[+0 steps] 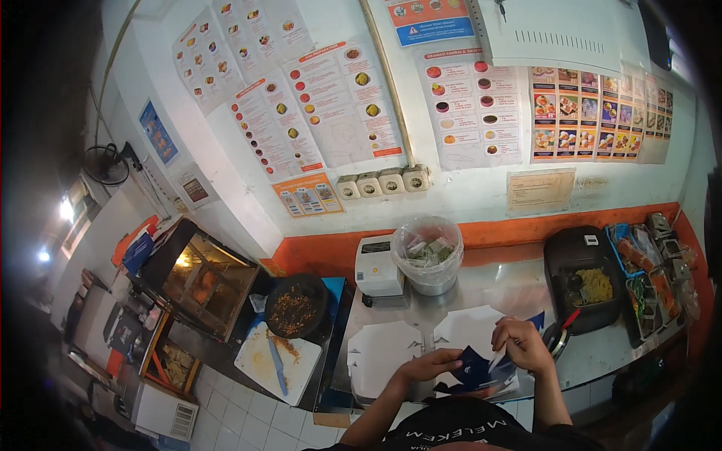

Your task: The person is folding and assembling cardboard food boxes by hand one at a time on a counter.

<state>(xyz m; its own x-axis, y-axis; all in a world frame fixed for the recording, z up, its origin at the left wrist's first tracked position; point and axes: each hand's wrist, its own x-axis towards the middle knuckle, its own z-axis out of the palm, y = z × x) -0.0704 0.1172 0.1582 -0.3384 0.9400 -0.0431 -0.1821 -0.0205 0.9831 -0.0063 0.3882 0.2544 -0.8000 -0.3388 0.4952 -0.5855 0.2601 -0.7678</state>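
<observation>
My left hand (438, 364) pinches the edge of a dark blue and white printed card (474, 370), which looks like a food-box blank, over the front of the steel table. My right hand (524, 344) is closed at the card's right side, where a pale, folded-looking part (496, 359) shows under its fingers. Between and below the hands lie more dark blue and white flaps. Flat white card blanks (383, 357) are spread on the table to the left, and another white blank (462, 331) lies just beyond the hands.
A clear-bagged pot (429, 255) of green leaves stands behind, beside a white label printer (379, 269). At right are a black rice cooker (585, 263), a red-handled utensil (569, 322) and ingredient trays (650, 293). A black pan (295, 304), cutting board (278, 364) and blue-handled knife (277, 367) sit left.
</observation>
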